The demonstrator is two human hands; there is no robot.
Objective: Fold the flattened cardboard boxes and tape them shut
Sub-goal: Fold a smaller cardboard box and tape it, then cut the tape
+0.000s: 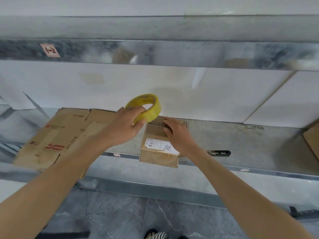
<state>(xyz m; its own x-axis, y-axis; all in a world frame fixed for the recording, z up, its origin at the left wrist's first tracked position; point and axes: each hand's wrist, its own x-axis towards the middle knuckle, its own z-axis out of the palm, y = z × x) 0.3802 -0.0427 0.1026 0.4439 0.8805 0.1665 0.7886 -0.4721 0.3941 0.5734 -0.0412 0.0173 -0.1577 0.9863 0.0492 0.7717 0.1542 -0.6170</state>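
left hand (124,125) grips the yellow tape roll (151,107), fingers hooked through its core, just above the far end of the small cardboard box (153,133). right hand (177,131) presses on the box flaps, clasping nothing. box sits on the metal shelf (241,140), flattened cardboard (57,133) to its left.

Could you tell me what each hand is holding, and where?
Left hand grips the tape roll, fingers through its core, thumb outside. Right hand presses the small box, holding nothing.
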